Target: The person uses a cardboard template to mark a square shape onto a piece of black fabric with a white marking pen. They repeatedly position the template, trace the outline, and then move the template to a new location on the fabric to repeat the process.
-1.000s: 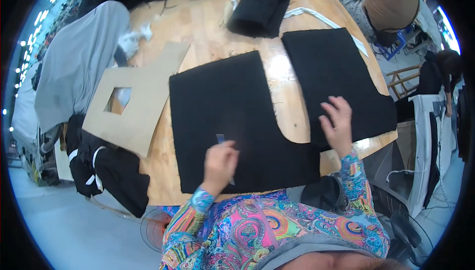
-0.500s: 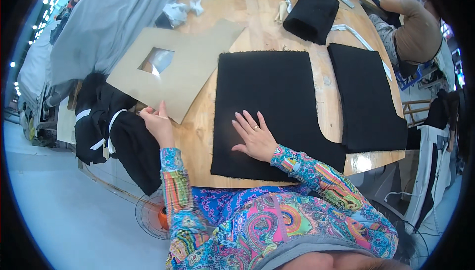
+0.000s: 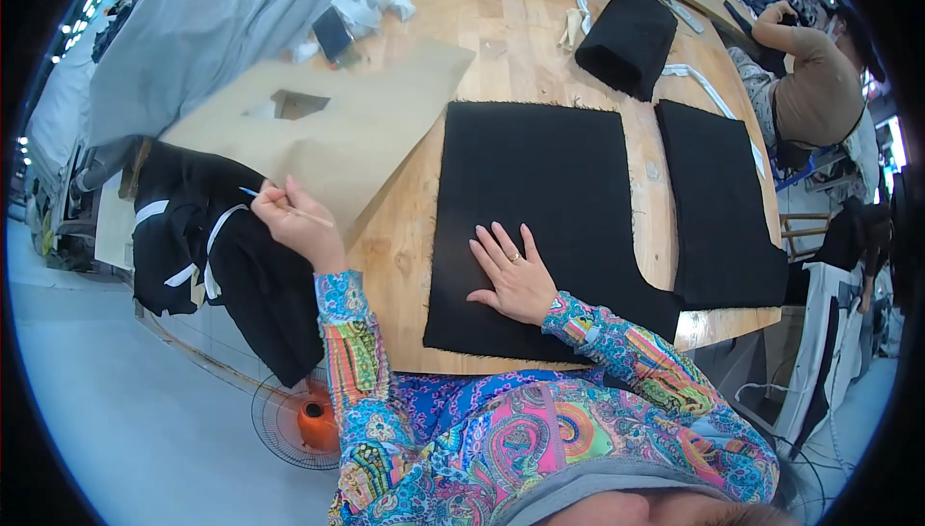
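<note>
My left hand point(image 3: 297, 221) is closed around a slim pale pen point(image 3: 315, 218) with a blue end. Its fingertips meet the near edge of a beige card pattern point(image 3: 385, 131) with a cut-out window. That pattern is tilted and slightly blurred; whether the fingers also pinch it is hard to tell. Flat on a black fabric panel point(image 3: 540, 179) with frayed edges rests my right hand point(image 3: 513, 277), fingers spread, a ring on one. The panel lies smooth on the wooden table point(image 3: 385, 266), its curved side to the right.
To the right lies another folded black panel point(image 3: 718, 208), with a black roll point(image 3: 628, 42) beyond. Tied black bundles point(image 3: 231, 227) hang at the left edge. White scraps point(image 3: 361, 13) and a grey cover point(image 3: 222, 35) are farther off. A fan point(image 3: 299, 420) stands below; a co-worker point(image 3: 819, 92) sits right.
My left hand has moved left and slightly up, and the pen now shows in it. The card pattern has shifted left and tilted. My right hand stays flat on the panel.
</note>
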The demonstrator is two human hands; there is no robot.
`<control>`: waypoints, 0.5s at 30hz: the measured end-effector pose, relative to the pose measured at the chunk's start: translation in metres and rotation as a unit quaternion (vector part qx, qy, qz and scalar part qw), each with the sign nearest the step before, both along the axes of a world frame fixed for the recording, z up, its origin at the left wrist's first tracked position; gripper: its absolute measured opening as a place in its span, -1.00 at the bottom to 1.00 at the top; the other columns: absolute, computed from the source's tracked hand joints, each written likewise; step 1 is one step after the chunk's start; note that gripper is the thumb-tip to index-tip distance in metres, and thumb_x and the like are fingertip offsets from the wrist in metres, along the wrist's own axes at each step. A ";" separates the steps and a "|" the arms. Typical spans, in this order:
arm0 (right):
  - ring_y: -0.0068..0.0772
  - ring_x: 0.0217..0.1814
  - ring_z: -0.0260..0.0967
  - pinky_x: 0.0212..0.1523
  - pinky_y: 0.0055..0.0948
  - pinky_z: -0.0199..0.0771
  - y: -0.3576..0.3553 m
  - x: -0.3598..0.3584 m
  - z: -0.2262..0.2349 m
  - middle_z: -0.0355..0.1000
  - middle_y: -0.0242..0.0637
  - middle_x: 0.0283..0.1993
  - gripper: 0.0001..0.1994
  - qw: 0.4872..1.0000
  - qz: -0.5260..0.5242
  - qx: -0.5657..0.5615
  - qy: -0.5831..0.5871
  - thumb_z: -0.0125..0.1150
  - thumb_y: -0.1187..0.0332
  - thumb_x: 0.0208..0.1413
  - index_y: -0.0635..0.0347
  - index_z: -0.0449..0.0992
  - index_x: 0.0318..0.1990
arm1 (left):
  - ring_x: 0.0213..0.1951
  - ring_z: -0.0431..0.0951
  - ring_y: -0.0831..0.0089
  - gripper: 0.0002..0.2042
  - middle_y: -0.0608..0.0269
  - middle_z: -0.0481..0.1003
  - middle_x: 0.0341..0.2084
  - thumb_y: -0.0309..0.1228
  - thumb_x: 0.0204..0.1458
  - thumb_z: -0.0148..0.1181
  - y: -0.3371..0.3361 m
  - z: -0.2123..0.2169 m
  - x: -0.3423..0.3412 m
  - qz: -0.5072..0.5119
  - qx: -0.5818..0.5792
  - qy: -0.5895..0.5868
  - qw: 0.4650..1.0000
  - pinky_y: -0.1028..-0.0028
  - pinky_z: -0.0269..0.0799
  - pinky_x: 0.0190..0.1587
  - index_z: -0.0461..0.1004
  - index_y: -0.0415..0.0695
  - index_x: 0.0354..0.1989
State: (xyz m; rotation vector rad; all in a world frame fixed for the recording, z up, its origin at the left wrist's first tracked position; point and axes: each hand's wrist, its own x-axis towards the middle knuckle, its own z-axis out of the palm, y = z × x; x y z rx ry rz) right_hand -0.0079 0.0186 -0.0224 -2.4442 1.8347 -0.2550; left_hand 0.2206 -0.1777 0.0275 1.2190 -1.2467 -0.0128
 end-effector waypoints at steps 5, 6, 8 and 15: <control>0.00 0.49 -0.23 0.38 0.16 -0.32 -0.003 -0.014 0.004 -0.01 -0.06 0.40 -0.27 0.986 -0.020 0.023 -0.165 0.00 -0.15 0.12 0.24 0.17 0.28 | -0.26 0.46 0.31 -0.71 -0.08 0.39 -0.22 -0.70 0.04 0.16 0.020 0.064 -0.005 -0.131 -0.154 -0.027 0.979 0.44 0.43 -0.14 0.11 -0.17 -0.35; 0.03 0.49 -0.23 0.38 0.15 -0.33 -0.006 -0.019 0.007 -0.02 -0.04 0.40 -0.27 0.973 -0.030 0.028 -0.228 0.05 -0.12 0.11 0.25 0.17 0.28 | -0.27 0.48 0.28 -0.70 -0.11 0.39 -0.21 -0.70 0.02 0.19 0.028 0.080 -0.005 -0.160 -0.191 -0.026 0.968 0.42 0.44 -0.14 0.12 -0.17 -0.35; 0.08 0.48 -0.21 0.39 0.07 -0.22 -0.016 -0.042 0.022 -0.03 0.02 0.40 -0.32 0.943 -0.058 -0.012 -0.328 0.21 0.12 0.09 0.28 0.13 0.29 | -0.26 0.47 0.30 -0.65 0.01 0.39 -0.24 -0.73 0.00 0.19 0.054 0.114 -0.008 -0.146 -0.235 -0.018 0.961 0.42 0.47 -0.15 0.09 -0.10 -0.37; -0.18 0.31 0.17 0.28 -0.12 0.17 -0.020 -0.163 0.029 0.19 -0.10 0.30 -0.31 0.321 -0.006 0.157 -0.934 -0.30 -0.20 0.26 0.21 0.15 0.28 | -0.17 0.42 0.37 -0.76 0.18 0.38 -0.24 -0.57 0.15 0.04 0.117 0.153 -0.027 -0.252 -0.165 0.251 0.920 0.28 0.41 -0.08 0.08 -0.02 -0.38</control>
